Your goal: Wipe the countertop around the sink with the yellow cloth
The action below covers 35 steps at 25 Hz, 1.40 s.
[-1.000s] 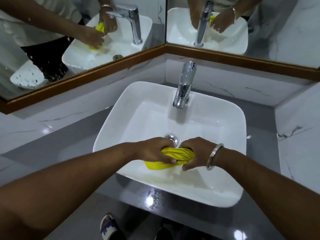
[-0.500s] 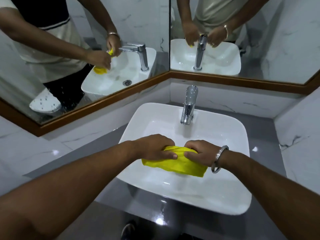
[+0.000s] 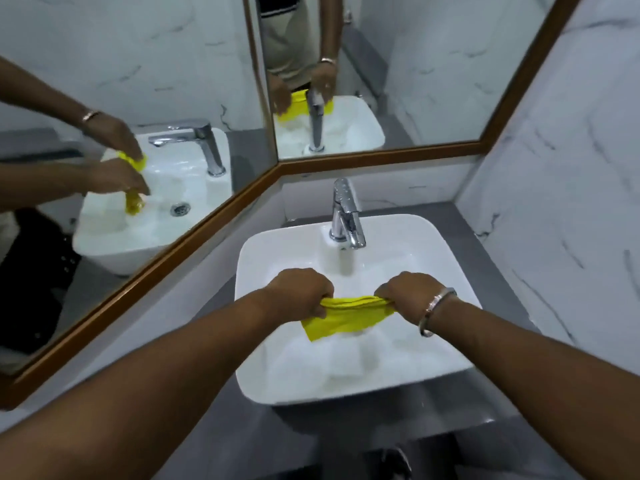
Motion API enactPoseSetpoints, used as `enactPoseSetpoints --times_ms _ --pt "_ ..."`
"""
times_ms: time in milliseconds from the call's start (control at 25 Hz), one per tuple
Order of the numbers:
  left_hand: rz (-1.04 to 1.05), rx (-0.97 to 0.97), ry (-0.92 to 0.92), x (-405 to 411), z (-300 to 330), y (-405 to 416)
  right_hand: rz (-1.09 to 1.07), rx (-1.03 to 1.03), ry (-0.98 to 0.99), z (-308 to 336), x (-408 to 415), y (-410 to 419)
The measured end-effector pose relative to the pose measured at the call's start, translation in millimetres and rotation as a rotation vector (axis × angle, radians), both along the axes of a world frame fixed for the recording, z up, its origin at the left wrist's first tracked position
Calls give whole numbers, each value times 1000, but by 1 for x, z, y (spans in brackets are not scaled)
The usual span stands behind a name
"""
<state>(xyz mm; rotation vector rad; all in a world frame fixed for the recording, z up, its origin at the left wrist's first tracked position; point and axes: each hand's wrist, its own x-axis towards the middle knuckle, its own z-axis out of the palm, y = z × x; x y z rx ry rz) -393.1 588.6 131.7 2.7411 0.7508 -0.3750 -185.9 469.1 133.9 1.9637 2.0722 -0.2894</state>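
Observation:
The yellow cloth [image 3: 346, 317] is stretched between my two hands above the white sink basin [image 3: 263, 386]. My left hand [image 3: 301, 292] grips its left end in a fist. Its right end is held by my right hand [image 3: 405, 292], which wears a metal bangle at the wrist. The lower part of the cloth hangs loose toward the basin. The grey countertop [image 3: 221, 427] runs around the sink on all sides.
A chrome faucet [image 3: 344, 216] stands at the back of the basin. Wood-framed mirrors [image 3: 194, 244] meet in the corner behind it and reflect my hands and the sink. A marble wall [image 3: 561, 220] closes the right side. The counter's front edge is near my feet.
The cloth was bunched and twisted between my close-set hands over the drain. Now my hands have moved apart and the cloth is pulled out lengthwise. My view has shifted left and lower.

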Motion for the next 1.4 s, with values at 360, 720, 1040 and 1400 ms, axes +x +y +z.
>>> enactPoseSetpoints --times_ms 360,720,1040,1400 --pt "-191 -152 -320 54 8 -34 -525 154 244 24 23 -119" --pt "-555 -740 -309 214 -2 -265 -1252 444 799 40 63 -440" --pt "-557 -867 -227 328 -72 -492 -1829 907 754 -45 98 -658" --pt "-649 -462 -289 392 -126 -580 -2022 666 319 -138 121 -692"
